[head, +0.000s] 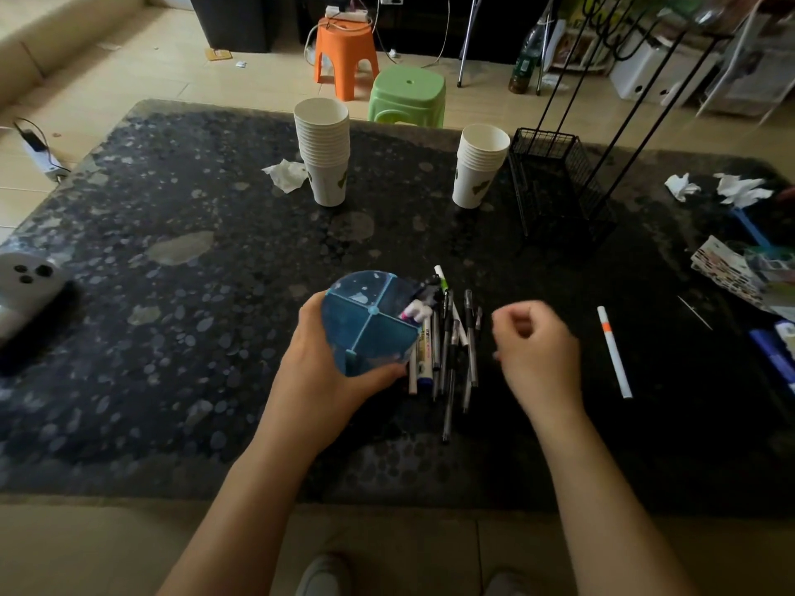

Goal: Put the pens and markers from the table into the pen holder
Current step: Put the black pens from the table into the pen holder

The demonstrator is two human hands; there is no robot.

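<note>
Dark speckled stone makes up the bench (180, 268), which stands low on a pale tiled floor.

On it, the left hand (320, 372) wraps its grip around the wall of a translucent blue round plastic pen holder (370, 322), split by a cross into four compartments, and tips its mouth toward the camera. One pen with a pink and white cap (415, 312) already sits in the compartment on the holder's right side; the other three look empty. The right hand (535, 344) hovers to the right of the holder, fingers curled loosely inward. It is blurred, and I cannot tell whether it pinches anything; nothing shows in it.

Between the holder and that hand lies a loose heap of black, grey and white pens and markers (451, 350), touching the holder's right edge and pointing mostly toward and away from the person. Further right of the holder, well apart from the heap, lies a single white marker with an orange band (614, 352).

By my reading, the loading has barely begun: one pen in, nearly all left. The next move calls for the right hand to drop onto the heap, single out one pen or a small bundle by the barrel, and stand it into an open compartment while the left hand steadies the tilted holder. Crossed pens may drag their neighbours along.
</note>
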